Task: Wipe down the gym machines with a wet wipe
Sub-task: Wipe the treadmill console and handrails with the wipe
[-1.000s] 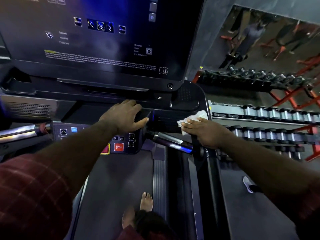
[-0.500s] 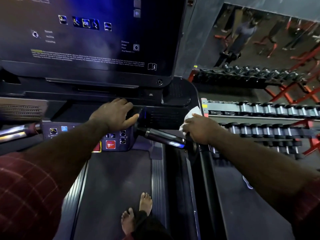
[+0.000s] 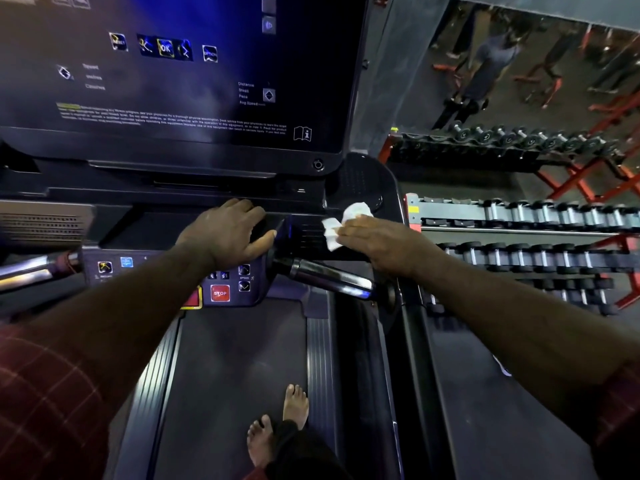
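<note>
left hand (image 3: 225,233) and right hand (image 3: 377,244) on the treadmill console (image 3: 194,202), seen from the head camera. we find the left hand spread palm-down on the ledge above the stop button (image 3: 220,292), gripping nothing and serving as a brace. the right hand lies with its fingers nearly straight, pressing the wet wipe (image 3: 346,220) onto the console's right shoulder, just above the root of the handlebar (image 3: 329,277); the wipe bunches out ahead of the fingertips (we cannot tell whether the thumb tucks under it).

we judge the step in hand to be the wiping of the console's right-hand corner, with the screen (image 3: 173,81) and the button panel probably yet to be covered. the next move calls for steady downward pressure and a sweep across the moulded corner, keeping the cloth under the fingers and not letting it roll free.

against the frame half a second earlier, the right hand has travelled inward and slightly up from the handlebar joint, and more of the wipe now shows. the left hand has kept its place on the ledge.
</note>
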Motion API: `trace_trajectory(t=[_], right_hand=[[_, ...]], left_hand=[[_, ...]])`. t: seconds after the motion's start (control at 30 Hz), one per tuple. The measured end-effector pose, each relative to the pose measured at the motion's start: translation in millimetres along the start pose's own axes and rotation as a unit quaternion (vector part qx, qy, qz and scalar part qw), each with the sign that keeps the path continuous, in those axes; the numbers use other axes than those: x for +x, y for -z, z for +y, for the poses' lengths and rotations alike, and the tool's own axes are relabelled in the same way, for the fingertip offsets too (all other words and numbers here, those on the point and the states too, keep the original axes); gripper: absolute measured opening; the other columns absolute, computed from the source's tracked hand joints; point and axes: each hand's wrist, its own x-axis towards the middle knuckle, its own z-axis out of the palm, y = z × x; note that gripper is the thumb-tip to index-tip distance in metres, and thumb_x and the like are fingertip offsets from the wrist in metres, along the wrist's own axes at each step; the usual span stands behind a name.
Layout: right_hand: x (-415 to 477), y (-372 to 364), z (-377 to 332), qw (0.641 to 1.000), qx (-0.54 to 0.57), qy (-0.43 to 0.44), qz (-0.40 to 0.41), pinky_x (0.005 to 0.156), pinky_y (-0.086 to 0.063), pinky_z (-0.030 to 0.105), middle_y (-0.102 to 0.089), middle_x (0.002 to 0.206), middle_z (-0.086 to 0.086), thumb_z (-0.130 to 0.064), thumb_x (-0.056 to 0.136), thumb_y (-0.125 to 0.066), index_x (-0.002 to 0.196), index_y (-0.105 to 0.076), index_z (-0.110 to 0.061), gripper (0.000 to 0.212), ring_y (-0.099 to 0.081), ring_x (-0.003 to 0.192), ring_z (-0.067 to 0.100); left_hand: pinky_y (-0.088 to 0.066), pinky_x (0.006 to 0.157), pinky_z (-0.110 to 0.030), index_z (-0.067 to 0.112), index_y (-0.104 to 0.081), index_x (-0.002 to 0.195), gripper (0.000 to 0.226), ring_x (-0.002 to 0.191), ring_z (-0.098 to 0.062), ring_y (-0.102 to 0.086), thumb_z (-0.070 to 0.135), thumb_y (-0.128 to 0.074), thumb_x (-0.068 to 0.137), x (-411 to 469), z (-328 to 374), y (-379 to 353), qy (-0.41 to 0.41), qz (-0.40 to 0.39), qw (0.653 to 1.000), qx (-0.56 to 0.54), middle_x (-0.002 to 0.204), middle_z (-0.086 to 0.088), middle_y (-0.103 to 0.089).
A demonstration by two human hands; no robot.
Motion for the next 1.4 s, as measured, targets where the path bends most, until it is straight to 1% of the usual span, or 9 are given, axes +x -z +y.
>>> trace_trajectory(t=[0.23,0.37,0.6,0.7,1.0,1.13,1.23,1.33,1.4], right_hand=[[5.8,-18.4,0.0,0.992,-0.019,-0.073,-0.103,0.097,-0.059,0.047,-0.067,0.137,0.014,-0.005,0.091,-0.031,0.133,-0.068,-0.002,0.056,-0.061,0.132,0.030],[-14.9,-7.0,5.7,0.983,-0.074,-0.114,-0.121,0.100,-0.058,0.041,-0.074,0.122,0.015,-0.007,0.089,-0.035,0.120,-0.073,0.001,0.050,-0.068,0.120,0.032],[-9.9,8.6,-10.7,0.925,-0.106,-0.144,-0.335,0.078,-0.059,0.045,-0.068,0.089,0.008,-0.019,0.077,-0.049,0.093,-0.073,-0.013,0.029,-0.066,0.095,0.031],[-9.1,6.5,-25.4,0.915,-0.075,-0.169,-0.359,0.079,-0.060,0.051,-0.060,0.095,0.012,-0.026,0.082,-0.044,0.104,-0.070,-0.017,0.036,-0.065,0.095,0.036],[7.9,21.8,-72.0,0.887,-0.106,-0.238,-0.380,0.091,-0.051,0.039,-0.064,0.126,0.008,-0.009,0.103,-0.046,0.126,-0.068,-0.013,0.032,-0.059,0.123,0.032],[25.2,33.5,-73.4,0.874,-0.040,-0.326,-0.359,0.085,-0.053,0.041,-0.063,0.127,0.010,-0.006,0.099,-0.053,0.128,-0.067,-0.013,0.033,-0.066,0.118,0.034],[30.7,37.8,-52.5,0.838,0.128,-0.446,-0.287,0.089,-0.054,0.036,-0.068,0.123,0.014,-0.005,0.093,-0.058,0.122,-0.070,-0.012,0.032,-0.067,0.114,0.033],[25.6,23.7,-50.8,0.750,0.354,-0.550,-0.100,0.062,-0.048,0.015,-0.078,0.087,-0.003,-0.003,0.086,-0.065,0.090,-0.081,-0.025,0.028,-0.070,0.081,0.015],[26.2,6.9,-65.1,0.682,0.473,-0.558,-0.012,0.063,-0.052,0.020,-0.078,0.080,-0.003,-0.003,0.087,-0.069,0.086,-0.080,-0.027,0.026,-0.067,0.072,0.011]], left_hand=[[-0.050,0.078,-0.044,0.016,-0.061,0.114,0.067,0.106,-0.031,-0.057,0.071,-0.029,0.092,1.6,-2.3,-2.1,-0.001,0.009,1.000,-0.003,0.107,-0.008,-0.061],[-0.051,0.081,-0.045,0.018,-0.060,0.112,0.066,0.108,-0.031,-0.058,0.072,-0.029,0.091,1.8,-3.7,-1.5,0.002,0.007,1.000,-0.016,0.108,-0.009,-0.060],[-0.050,0.085,-0.046,0.017,-0.061,0.115,0.072,0.112,-0.032,-0.057,0.074,-0.026,0.088,1.0,-2.0,0.6,0.006,0.007,1.000,-0.025,0.113,-0.011,-0.061],[-0.050,0.084,-0.046,0.018,-0.060,0.117,0.072,0.113,-0.031,-0.057,0.075,-0.026,0.089,0.9,-3.6,-0.4,0.005,0.003,1.000,-0.027,0.113,-0.009,-0.061],[-0.050,0.084,-0.045,0.019,-0.060,0.117,0.072,0.111,-0.028,-0.057,0.076,-0.025,0.090,-0.4,-4.7,0.3,0.002,-0.003,1.000,-0.028,0.113,-0.007,-0.061],[-0.050,0.084,-0.045,0.019,-0.060,0.115,0.071,0.110,-0.028,-0.057,0.075,-0.025,0.090,-1.4,-3.1,0.8,0.008,-0.003,1.000,-0.026,0.111,-0.007,-0.061],[-0.049,0.082,-0.043,0.019,-0.060,0.114,0.066,0.109,-0.027,-0.056,0.073,-0.029,0.092,-0.8,-2.9,1.7,0.007,-0.004,1.000,-0.022,0.110,-0.006,-0.061],[-0.051,0.082,-0.044,0.019,-0.060,0.113,0.064,0.108,-0.027,-0.057,0.073,-0.031,0.092,0.1,-2.9,2.9,0.010,-0.013,1.000,-0.023,0.109,-0.006,-0.060],[-0.053,0.082,-0.046,0.018,-0.060,0.110,0.067,0.107,-0.029,-0.058,0.074,-0.029,0.090,0.4,-2.0,5.4,0.014,-0.018,0.999,-0.024,0.108,-0.007,-0.060]])
